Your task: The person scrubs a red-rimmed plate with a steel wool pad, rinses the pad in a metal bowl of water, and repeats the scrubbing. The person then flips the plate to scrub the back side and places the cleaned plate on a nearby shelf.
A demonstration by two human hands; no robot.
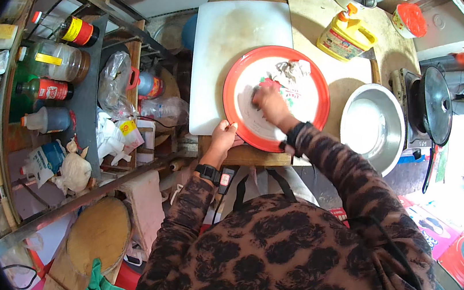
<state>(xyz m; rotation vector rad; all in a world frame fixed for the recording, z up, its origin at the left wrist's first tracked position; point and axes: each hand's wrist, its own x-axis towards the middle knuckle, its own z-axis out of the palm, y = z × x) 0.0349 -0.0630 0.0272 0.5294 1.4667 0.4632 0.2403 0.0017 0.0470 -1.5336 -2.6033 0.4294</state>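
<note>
A round white enamel tray with a red rim (pixel 318 116) and a printed flower pattern rests partly on a white cutting board (pixel 208 72). My left hand (pixel 224 137) grips the tray's near left rim between thumb and fingers. Over the middle of the tray, my right hand (pixel 272 105) is pressed down on a small dark thing, mostly hidden under the fingers and too unclear to name. A crumpled greyish cloth or wad (pixel 292 70) lies inside the tray near its far edge.
A metal basin (pixel 397 122) stands right of the tray, beside a gas stove (pixel 408 86) with a dark pan (pixel 436 105). Behind is a yellow pump bottle (pixel 345 37). Shelves at left hold sauce bottles (pixel 54 90), jars and bags. A round wooden board (pixel 99 235) leans below.
</note>
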